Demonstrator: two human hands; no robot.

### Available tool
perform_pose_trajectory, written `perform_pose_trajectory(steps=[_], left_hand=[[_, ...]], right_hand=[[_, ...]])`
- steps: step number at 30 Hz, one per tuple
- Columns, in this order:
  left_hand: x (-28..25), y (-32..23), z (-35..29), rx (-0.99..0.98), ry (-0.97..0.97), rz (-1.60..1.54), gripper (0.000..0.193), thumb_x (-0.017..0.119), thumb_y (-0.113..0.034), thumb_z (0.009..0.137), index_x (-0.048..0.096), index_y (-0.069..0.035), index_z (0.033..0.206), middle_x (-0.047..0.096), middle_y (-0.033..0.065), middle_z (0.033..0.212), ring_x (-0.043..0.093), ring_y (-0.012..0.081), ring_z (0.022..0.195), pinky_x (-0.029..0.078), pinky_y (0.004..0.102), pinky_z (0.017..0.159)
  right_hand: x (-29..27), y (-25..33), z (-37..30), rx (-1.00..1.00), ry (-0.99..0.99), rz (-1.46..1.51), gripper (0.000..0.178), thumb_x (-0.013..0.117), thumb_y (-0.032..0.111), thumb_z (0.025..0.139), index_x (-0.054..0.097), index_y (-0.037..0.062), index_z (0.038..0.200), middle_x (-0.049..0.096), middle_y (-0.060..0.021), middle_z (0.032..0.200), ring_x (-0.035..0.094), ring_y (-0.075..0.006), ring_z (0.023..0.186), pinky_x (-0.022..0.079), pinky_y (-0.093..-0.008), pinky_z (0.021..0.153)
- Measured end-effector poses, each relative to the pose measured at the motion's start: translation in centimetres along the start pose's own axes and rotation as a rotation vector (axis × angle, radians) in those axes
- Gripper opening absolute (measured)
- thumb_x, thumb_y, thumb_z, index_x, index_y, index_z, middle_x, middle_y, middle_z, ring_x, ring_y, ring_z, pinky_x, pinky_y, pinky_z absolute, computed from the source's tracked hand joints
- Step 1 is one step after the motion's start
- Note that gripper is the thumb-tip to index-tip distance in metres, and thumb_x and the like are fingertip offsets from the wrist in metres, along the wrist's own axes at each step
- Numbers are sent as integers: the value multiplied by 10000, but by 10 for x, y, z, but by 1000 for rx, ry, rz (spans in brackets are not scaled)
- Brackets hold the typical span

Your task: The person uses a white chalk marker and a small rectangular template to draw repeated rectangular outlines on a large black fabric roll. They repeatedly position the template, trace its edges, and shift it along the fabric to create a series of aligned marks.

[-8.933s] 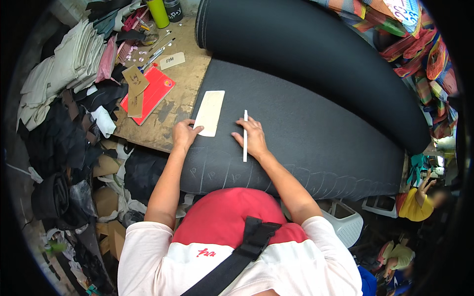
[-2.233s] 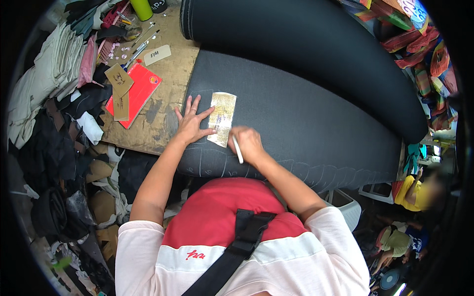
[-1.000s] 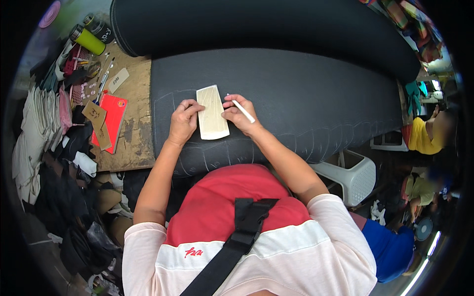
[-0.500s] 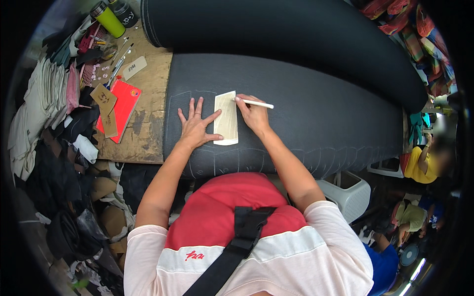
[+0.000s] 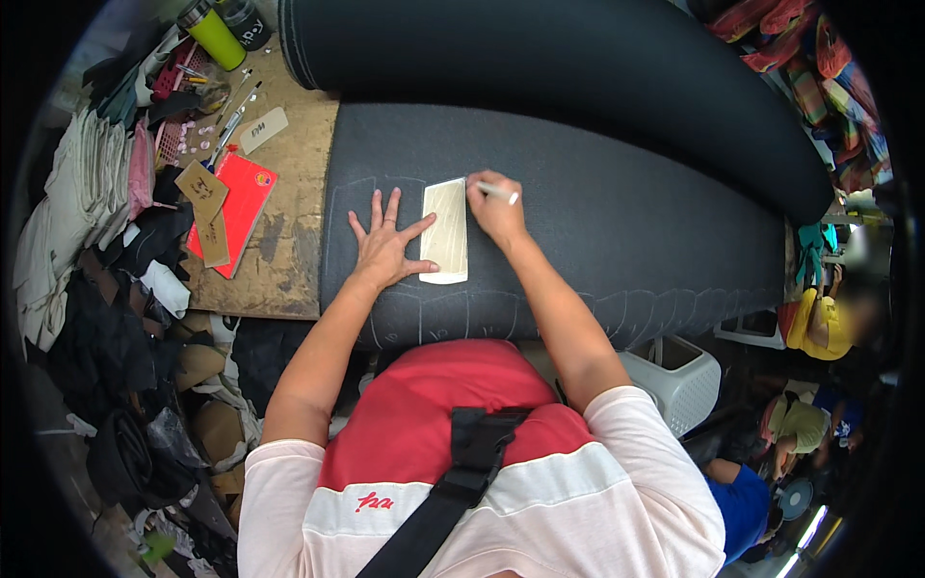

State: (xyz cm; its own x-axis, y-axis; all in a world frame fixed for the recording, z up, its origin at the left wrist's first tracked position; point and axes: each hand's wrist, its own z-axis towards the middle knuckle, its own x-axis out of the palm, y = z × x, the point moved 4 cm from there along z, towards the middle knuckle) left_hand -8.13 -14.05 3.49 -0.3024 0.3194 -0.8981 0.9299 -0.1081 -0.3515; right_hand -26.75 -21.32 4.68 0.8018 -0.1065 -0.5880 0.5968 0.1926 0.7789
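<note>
A cream, roughly rectangular template [image 5: 444, 231] lies on dark grey fabric [image 5: 617, 222]. My left hand [image 5: 384, 245] rests with its fingers spread, thumb and forefinger on the template's left edge and the others on the cloth. My right hand [image 5: 498, 214] is closed around a white marking pen [image 5: 498, 193] at the template's upper right corner. The pen's tip is hidden by my fingers. Pale outlines run along the fabric's near edge, and more faint lines show left of the template.
A big dark fabric roll [image 5: 540, 58] lies along the far side. On the wooden table [image 5: 289, 222] at left are a red notebook [image 5: 246, 207], card pieces and a green tumbler [image 5: 214, 37]. Folded cloth [image 5: 72, 212] is piled further left. A white stool [image 5: 679, 380] and other people are at right.
My right hand has moved slightly right, from over the template's upper part to its upper right corner, and the pen has tilted. My left hand stays nearly still.
</note>
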Motion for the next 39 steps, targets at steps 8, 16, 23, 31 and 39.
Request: perform_pose_trajectory(steps=[8,16,23,31,39], left_hand=[[-2,-3,1,-25,12,24,860,791,-612,487,504,-453,1282,98,144,1545,-27,377,1421,-5,702,1042],[-13,-14,-1,-85,73,11,839,830,-495,521,514,-394,1291,127,163,1536,33,367,1422,81,702,1039],[-9,-42,20,-351,-181,-204,638,768,-148,644,540,-17,1226,614,154,1076,603,323,997,481,419,865],[-44,-83,18,277,-514,-787,138,671,5,723,702,-40,849,603,61,732,603,139,665,499,274,597],[-10,-88,-4,485,-458,-854,120,668,59,716,707,-31,784,628,102,943,642,239,1009,552,319,767]], right_hand=[[-16,38,-111,-1,595,-65,146,622,121,760,697,21,836,671,-181,798,663,-330,719,535,-392,680],[-20,17,-106,115,591,17,171,626,160,786,711,45,879,690,-154,827,676,-292,750,533,-363,687],[-74,9,-62,311,210,273,251,560,212,917,659,-10,981,652,-115,702,633,-183,562,503,-276,536],[-95,-12,-47,794,257,1127,488,610,225,895,402,-27,1257,599,-147,974,648,-214,856,544,-301,639],[-70,-31,-60,432,239,481,340,773,90,689,618,-3,977,677,-128,948,655,-219,899,523,-335,785]])
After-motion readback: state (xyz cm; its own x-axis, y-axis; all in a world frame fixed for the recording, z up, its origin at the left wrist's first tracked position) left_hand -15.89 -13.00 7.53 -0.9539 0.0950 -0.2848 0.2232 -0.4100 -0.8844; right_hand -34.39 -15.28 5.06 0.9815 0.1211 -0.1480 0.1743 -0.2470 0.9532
